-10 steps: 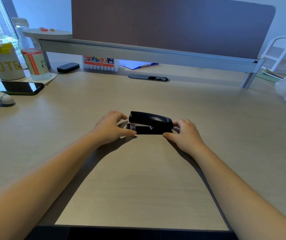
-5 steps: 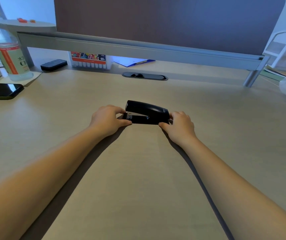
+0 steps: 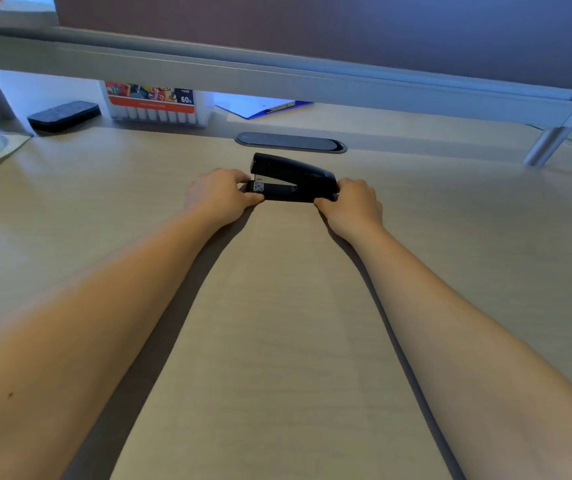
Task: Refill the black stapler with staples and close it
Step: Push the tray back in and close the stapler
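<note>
- My left hand [image 3: 220, 197] is curled at the left end of the stapler [image 3: 293, 178]. My thumb and fingers pinch the low front tip, where a small shiny metal bit shows.
- My right hand [image 3: 352, 206] is curled at the right end, the back of the stapler. My thumb touches the near bottom edge and my fingers wrap the end.
- The stapler is black. It lies flat on the desk [image 3: 277, 341] between my hands, long side facing me. Its top is lifted a little at the left end, so there is a thin gap there. At the right end the top and bottom meet.
- I cannot tell if there are staples inside.
- Both my bare arms reach out over the desk from the near edge.
- Just behind the stapler is a dark oval cover [image 3: 291, 142] set in the desk.
- Farther back on the left is a box of pens [image 3: 154, 103] with "60" on it. Beside it, more to the left, lies a flat black case [image 3: 64, 115].
- Behind the cover, a blue folder [image 3: 263, 107] lies under a gray bar [image 3: 277, 77].
</note>
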The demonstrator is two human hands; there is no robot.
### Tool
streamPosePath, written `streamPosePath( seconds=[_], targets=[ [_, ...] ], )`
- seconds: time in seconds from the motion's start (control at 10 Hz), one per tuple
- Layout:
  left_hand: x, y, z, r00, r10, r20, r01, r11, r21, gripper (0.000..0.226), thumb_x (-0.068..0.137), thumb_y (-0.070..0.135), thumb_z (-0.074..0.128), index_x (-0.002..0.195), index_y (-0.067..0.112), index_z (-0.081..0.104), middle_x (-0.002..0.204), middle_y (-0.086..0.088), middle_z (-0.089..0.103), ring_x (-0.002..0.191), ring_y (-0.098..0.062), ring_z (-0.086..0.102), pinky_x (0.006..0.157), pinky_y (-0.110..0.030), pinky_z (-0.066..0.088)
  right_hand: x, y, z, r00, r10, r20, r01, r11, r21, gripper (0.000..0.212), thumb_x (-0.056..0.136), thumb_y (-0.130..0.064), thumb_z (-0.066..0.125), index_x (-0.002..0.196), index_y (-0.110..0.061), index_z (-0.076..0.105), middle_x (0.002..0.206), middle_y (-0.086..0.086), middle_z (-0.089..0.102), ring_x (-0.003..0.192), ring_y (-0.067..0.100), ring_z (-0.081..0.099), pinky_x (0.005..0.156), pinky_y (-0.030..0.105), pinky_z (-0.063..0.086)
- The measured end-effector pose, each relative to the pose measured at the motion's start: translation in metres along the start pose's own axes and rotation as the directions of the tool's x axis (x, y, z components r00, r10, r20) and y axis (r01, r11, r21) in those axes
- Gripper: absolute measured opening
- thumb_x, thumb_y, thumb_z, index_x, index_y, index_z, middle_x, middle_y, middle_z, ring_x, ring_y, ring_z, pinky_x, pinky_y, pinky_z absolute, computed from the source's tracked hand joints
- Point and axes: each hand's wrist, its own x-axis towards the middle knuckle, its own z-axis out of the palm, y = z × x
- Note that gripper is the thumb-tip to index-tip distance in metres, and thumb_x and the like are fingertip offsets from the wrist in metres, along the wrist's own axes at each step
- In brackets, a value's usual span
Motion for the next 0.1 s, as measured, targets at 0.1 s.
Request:
streamPosePath(
  seconds=[0.1],
  targets=[
    [-0.0045,-0.0023,0.0006,1.000,0.012,-0.015,-0.012,1.000,0.022,0.054,0.080,0.037,0.056,0.125,0.010,0.046,0.131,-0.017,0.053,0.117,-0.033,0.048,0.099,-0.045,0.040,-0.0039,0.0059,-0.0002,1.000,-0.003,-0.006,0.003,0.999,0.036,0.030,0.083,-0.027,0.053,0.104,-0.005,0.055,0.108,0.017,0.058,0.103,0.035,0.052,0.076,0.037,0.041]
  ],
)
